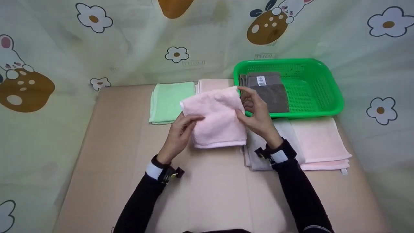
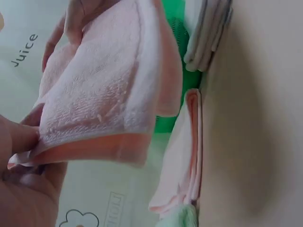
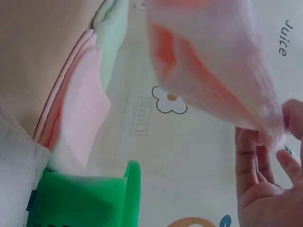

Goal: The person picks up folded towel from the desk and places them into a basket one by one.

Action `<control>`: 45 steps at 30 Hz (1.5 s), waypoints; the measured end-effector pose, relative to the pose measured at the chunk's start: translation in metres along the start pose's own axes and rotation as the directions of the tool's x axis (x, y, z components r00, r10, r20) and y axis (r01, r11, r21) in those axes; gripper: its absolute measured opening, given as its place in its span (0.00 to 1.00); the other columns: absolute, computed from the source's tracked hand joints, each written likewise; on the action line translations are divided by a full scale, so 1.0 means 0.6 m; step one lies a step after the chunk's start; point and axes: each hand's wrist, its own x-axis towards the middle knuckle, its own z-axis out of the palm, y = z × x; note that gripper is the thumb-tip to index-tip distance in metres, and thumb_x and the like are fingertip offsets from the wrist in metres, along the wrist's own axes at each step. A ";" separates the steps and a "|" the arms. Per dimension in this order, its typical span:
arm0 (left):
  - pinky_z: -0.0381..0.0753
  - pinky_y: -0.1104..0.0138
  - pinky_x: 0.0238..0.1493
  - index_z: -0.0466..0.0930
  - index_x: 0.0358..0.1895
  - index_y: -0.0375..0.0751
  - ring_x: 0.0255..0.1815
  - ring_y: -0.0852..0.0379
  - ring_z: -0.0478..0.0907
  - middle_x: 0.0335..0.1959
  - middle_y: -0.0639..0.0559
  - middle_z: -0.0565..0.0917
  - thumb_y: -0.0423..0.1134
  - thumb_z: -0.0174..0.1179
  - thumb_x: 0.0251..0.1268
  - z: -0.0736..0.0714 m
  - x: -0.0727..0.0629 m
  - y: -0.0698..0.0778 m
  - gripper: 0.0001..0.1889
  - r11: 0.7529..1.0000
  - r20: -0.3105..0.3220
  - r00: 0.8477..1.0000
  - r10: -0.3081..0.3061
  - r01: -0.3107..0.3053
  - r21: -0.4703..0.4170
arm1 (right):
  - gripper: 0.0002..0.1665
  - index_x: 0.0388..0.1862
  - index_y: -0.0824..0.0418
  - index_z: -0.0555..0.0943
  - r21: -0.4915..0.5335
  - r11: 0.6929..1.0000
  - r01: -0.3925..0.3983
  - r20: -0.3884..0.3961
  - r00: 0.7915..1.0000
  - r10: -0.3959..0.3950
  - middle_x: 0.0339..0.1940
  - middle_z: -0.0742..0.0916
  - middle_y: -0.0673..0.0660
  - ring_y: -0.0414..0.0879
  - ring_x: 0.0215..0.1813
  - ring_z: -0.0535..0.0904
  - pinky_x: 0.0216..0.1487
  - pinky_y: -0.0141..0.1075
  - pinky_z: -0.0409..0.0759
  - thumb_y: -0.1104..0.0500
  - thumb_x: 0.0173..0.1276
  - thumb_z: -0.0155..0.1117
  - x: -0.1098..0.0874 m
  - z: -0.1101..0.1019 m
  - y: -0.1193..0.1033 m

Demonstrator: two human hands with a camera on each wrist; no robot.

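Observation:
A folded pink towel (image 1: 220, 119) with a white hem hangs between both hands, lifted off the table. On its left edge, the left hand (image 1: 181, 132) pinches the cloth between thumb and fingers; the left wrist view shows the towel's layers (image 2: 94, 94) parting below the grip. The right hand (image 1: 258, 113) pinches the opposite edge near the upper corner, with its fingers partly behind the cloth. In the right wrist view the thumb and fingertips close on the towel's corner (image 3: 270, 137). Behind the held towel lie a green folded towel (image 1: 171, 102) and another pink one (image 1: 215, 84).
A green plastic basket (image 1: 336, 100) stands at the back right, holding folded dark grey-brown towels (image 1: 271, 94) on its left side. In front of it lie light grey towels (image 1: 258, 161) and a pink stack (image 1: 320, 142) with a small tag. A patterned curtain (image 1: 136, 42) surrounds the table.

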 end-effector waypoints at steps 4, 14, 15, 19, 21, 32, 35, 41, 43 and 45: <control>0.83 0.67 0.57 0.80 0.65 0.40 0.65 0.53 0.74 0.68 0.46 0.77 0.27 0.51 0.79 0.010 0.014 0.008 0.18 0.999 0.023 0.999 -0.026 0.027 -0.040 | 0.22 0.59 0.71 0.76 0.119 0.992 -0.035 -0.093 0.995 0.046 0.56 0.82 0.63 0.43 0.43 0.85 0.41 0.27 0.82 0.72 0.67 0.69 0.002 -0.010 -0.003; 0.88 0.63 0.43 0.75 0.69 0.39 0.58 0.50 0.75 0.72 0.42 0.66 0.22 0.51 0.67 0.032 0.069 0.022 0.27 0.994 0.086 0.996 -0.024 0.032 -0.103 | 0.07 0.44 0.73 0.87 0.160 0.986 0.053 -0.166 0.986 -0.026 0.43 0.88 0.58 0.44 0.43 0.85 0.44 0.29 0.82 0.73 0.70 0.65 0.008 -0.043 0.008; 0.88 0.62 0.44 0.75 0.69 0.39 0.58 0.50 0.75 0.72 0.41 0.66 0.22 0.51 0.67 0.036 0.077 0.022 0.27 0.994 0.089 0.996 -0.019 0.028 -0.110 | 0.08 0.45 0.72 0.88 0.152 0.987 0.059 -0.174 0.984 -0.032 0.44 0.89 0.59 0.45 0.44 0.85 0.44 0.29 0.82 0.73 0.71 0.65 0.009 -0.048 0.011; 0.88 0.60 0.52 0.74 0.71 0.39 0.64 0.48 0.73 0.73 0.41 0.64 0.21 0.51 0.65 0.057 0.109 0.022 0.30 0.989 0.116 0.993 -0.007 0.024 -0.146 | 0.13 0.52 0.72 0.86 0.158 0.985 0.066 -0.191 0.981 -0.035 0.50 0.86 0.63 0.45 0.49 0.83 0.48 0.29 0.81 0.72 0.72 0.63 0.013 -0.071 0.019; 0.87 0.60 0.54 0.73 0.72 0.40 0.64 0.47 0.73 0.73 0.41 0.63 0.21 0.52 0.64 0.071 0.128 0.022 0.32 0.986 0.137 0.991 -0.006 0.029 -0.167 | 0.17 0.57 0.74 0.83 0.185 0.981 0.059 -0.191 0.981 -0.023 0.54 0.83 0.63 0.46 0.54 0.82 0.52 0.29 0.81 0.74 0.70 0.63 0.014 -0.085 0.023; 0.66 0.68 0.74 0.68 0.77 0.43 0.80 0.54 0.58 0.80 0.45 0.61 0.21 0.54 0.61 0.144 0.218 0.020 0.37 0.998 0.203 0.979 -0.002 0.013 -0.054 | 0.43 0.73 0.73 0.71 0.087 0.995 -0.052 -0.211 0.975 0.069 0.72 0.69 0.66 0.48 0.68 0.67 0.66 0.32 0.67 0.82 0.54 0.61 0.013 -0.142 0.032; 0.61 0.71 0.76 0.67 0.78 0.44 0.82 0.56 0.54 0.80 0.46 0.60 0.21 0.54 0.62 0.156 0.233 0.018 0.38 0.998 0.225 0.974 -0.017 0.028 -0.050 | 0.43 0.75 0.71 0.68 0.005 0.998 -0.067 -0.197 0.978 0.067 0.76 0.66 0.70 0.50 0.74 0.61 0.72 0.37 0.59 0.79 0.57 0.62 0.011 -0.149 0.016; 0.63 0.70 0.72 0.66 0.79 0.48 0.78 0.58 0.57 0.80 0.48 0.60 0.22 0.54 0.64 0.172 0.252 0.012 0.38 0.997 0.252 0.966 -0.058 0.069 -0.037 | 0.47 0.80 0.66 0.64 -0.067 0.986 -0.155 -0.177 0.974 0.141 0.80 0.62 0.67 0.55 0.78 0.55 0.76 0.46 0.54 0.79 0.59 0.59 0.009 -0.155 0.011; 0.63 0.69 0.72 0.65 0.79 0.49 0.78 0.58 0.57 0.80 0.49 0.59 0.24 0.54 0.65 0.178 0.257 0.009 0.38 0.996 0.259 0.963 -0.075 0.082 -0.017 | 0.49 0.81 0.63 0.63 -0.082 0.979 -0.189 -0.178 0.969 0.172 0.81 0.61 0.64 0.55 0.80 0.53 0.77 0.48 0.52 0.80 0.59 0.58 0.010 -0.159 0.031; 0.63 0.68 0.72 0.64 0.80 0.49 0.77 0.57 0.58 0.80 0.48 0.58 0.25 0.54 0.66 0.184 0.262 0.003 0.37 0.996 0.264 0.960 -0.092 0.090 0.020 | 0.51 0.83 0.57 0.61 -0.108 0.969 -0.223 -0.174 0.964 0.203 0.82 0.60 0.61 0.54 0.83 0.50 0.81 0.50 0.48 0.80 0.61 0.57 0.010 -0.163 0.060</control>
